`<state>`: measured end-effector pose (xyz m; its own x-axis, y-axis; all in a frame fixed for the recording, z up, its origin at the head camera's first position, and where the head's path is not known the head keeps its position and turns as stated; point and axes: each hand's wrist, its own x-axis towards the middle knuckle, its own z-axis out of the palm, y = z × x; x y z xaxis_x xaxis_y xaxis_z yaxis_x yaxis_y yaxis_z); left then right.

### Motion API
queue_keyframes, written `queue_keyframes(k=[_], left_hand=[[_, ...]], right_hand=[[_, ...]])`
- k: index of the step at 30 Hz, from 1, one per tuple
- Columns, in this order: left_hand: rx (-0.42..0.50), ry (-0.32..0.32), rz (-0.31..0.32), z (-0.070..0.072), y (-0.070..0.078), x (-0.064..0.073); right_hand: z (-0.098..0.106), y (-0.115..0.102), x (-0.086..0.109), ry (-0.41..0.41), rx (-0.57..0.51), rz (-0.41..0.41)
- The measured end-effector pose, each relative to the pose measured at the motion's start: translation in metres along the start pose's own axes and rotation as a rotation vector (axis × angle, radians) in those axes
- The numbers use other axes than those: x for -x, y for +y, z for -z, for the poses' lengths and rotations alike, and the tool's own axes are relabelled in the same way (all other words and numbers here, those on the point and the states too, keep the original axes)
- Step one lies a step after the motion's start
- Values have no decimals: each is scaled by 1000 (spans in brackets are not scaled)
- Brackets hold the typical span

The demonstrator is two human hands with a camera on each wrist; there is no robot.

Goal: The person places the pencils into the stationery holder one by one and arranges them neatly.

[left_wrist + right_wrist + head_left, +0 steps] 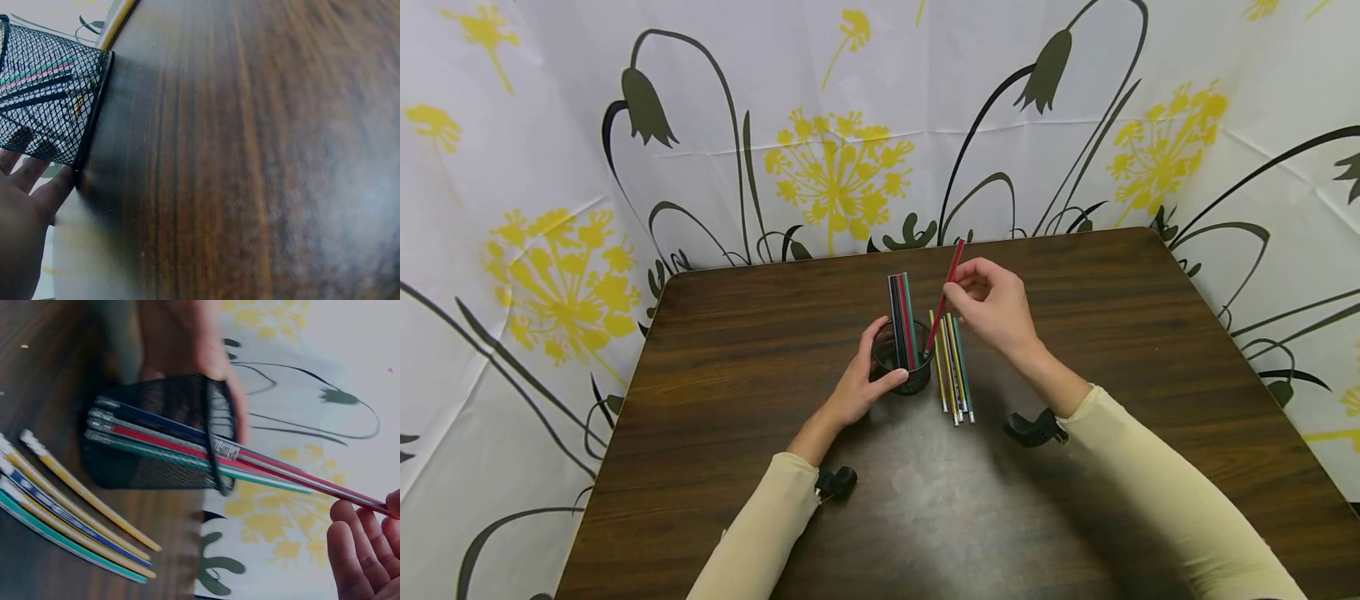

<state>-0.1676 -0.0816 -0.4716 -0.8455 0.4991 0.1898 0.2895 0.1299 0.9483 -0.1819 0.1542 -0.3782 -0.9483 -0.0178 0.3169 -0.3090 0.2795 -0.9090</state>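
brown table [737,358]: left hand [854,387] gripping mesh cup [916,382], right hand [997,305] pinching red pencil [937,321].

Dark wood-grain table [737,350], upright black mesh cup [914,384], 5 pencils [956,368] lying beside it

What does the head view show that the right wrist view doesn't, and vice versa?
Only head: the cream fabric right sleeve and black device beside it.
Only right wrist: the lower ends of the pencils standing in the black mesh cup.
Both: the cup, left hand around it, right hand pinching a red pencil, loose yellow, blue and teal pencils, brown wooden tabletop, and white floral backdrop.
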Motion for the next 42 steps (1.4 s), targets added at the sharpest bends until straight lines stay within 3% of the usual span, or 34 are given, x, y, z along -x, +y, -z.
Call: queue_keyframes(k=[6, 12, 25, 33, 42], left_hand=[[5, 2, -8, 0, 0, 0], [8, -3, 3, -1, 0, 0], [7, -8, -5, 0, -1, -2], [-11, 4, -9, -1, -34, -4], [-16, 17, -7, -1, -38, -5]], right_hand=[[-21, 21, 6, -39, 180, 53], [-35, 31, 9, -84, 294, 44], [-44, 34, 7, -118, 387, 4], [-48, 34, 2, -125, 428, -43], [-50, 36, -4, -163, 453, -52]])
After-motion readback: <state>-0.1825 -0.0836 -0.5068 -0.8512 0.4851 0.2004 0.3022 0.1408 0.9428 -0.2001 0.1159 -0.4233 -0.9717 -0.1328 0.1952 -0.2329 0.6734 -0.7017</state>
